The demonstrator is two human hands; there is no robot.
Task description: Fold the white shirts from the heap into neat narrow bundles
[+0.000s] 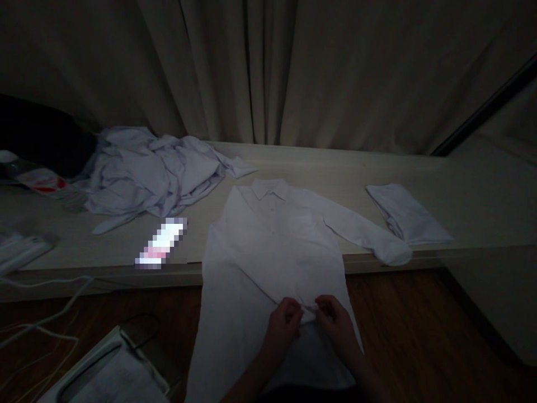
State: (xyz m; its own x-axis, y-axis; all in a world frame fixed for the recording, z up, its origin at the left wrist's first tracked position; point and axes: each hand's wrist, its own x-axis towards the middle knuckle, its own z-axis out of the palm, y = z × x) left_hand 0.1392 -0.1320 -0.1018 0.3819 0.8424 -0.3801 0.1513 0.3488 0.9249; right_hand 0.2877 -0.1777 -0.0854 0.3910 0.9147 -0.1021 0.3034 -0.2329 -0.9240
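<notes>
A white collared shirt [274, 235] lies front up over the ledge, its lower part hanging down over the edge toward me. One sleeve is folded in across the front, and its cuff end [308, 314] is between my hands. My left hand [286, 320] pinches one side of that cuff. On the other side, my right hand [333, 313] pinches it too, thumb and fingers together. The shirt's other sleeve [361, 226] stretches out to the right along the ledge.
A crumpled pile of white cloth [155, 168] and a plastic bottle [46, 182] lie at the left. Nearer is a lit, blurred-out phone-shaped object [163, 243]. A folded white garment [406, 215] rests at the right. Cables [62, 310] and an open bag [121, 364] are lower left.
</notes>
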